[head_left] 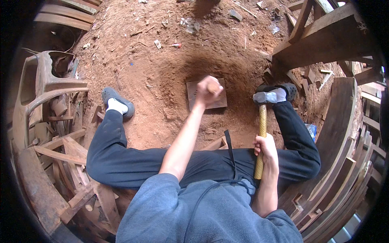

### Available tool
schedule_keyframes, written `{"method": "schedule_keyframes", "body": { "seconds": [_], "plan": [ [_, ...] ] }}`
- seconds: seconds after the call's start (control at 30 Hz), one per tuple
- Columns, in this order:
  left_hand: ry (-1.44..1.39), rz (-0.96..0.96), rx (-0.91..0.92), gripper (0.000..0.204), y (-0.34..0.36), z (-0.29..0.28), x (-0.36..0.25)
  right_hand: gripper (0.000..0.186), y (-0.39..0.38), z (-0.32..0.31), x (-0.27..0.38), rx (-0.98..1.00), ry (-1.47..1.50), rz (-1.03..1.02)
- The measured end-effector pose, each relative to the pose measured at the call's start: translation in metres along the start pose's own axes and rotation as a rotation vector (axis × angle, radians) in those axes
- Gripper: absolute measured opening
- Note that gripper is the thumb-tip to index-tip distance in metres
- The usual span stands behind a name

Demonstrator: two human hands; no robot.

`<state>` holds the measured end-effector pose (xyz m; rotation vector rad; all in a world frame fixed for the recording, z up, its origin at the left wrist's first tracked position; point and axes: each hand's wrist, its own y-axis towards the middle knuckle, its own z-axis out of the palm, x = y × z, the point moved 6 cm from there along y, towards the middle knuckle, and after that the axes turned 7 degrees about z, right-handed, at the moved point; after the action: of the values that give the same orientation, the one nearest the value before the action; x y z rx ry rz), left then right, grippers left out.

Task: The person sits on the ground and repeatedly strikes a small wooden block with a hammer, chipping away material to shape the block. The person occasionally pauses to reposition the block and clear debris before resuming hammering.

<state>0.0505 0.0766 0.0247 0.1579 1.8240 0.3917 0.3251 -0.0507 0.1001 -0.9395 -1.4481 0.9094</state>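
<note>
My left hand (pixel 202 94) is closed around an upright wooden piece (pixel 213 86). Only its round, light-brown end shows, and the rest is hidden below my fist. The fist is slightly blurred and is over a flat, squarish wooden board (pixel 219 102) lying on the sawdust-covered ground between my feet. My right hand (pixel 265 148) grips a hammer (pixel 263 121) by its yellow, textured handle. The hammer's grey metal head (pixel 265 97) points away from me, in front of my right shoe.
Brown sawdust (pixel 137 73) with scattered scraps covers the ground. A worn plastic chair (pixel 60 84) and wood offcuts (pixel 75 152) are on the left. Long planks (pixel 338 121) and a heavy timber frame (pixel 320 40) line the right. My feet, in grey clogs (pixel 111 97), are spread apart.
</note>
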Motion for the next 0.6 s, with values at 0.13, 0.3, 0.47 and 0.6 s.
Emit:
{"method": "schedule_keyframes", "body": {
  "seconds": [0.13, 0.3, 0.47, 0.6],
  "plan": [
    [-0.597, -0.395, -0.396, 0.026, 0.003, -0.038, 0.033, 0.009, 0.0, 0.0, 0.002, -0.005, 0.01, -0.008],
    [-0.531, -0.37, -0.401, 0.027, 0.005, -0.064, 0.033, 0.008, 0.0, 0.002, 0.003, 0.008, 0.029, -0.005],
    [-0.516, -0.394, -0.354, 0.026, -0.006, -0.052, 0.036, 0.009, 0.001, 0.001, 0.0, 0.005, 0.026, 0.001],
    [-0.41, -0.417, -0.261, 0.028, -0.012, -0.04, 0.043, 0.01, 0.001, 0.002, -0.001, 0.009, 0.026, -0.021]
  ]
}}
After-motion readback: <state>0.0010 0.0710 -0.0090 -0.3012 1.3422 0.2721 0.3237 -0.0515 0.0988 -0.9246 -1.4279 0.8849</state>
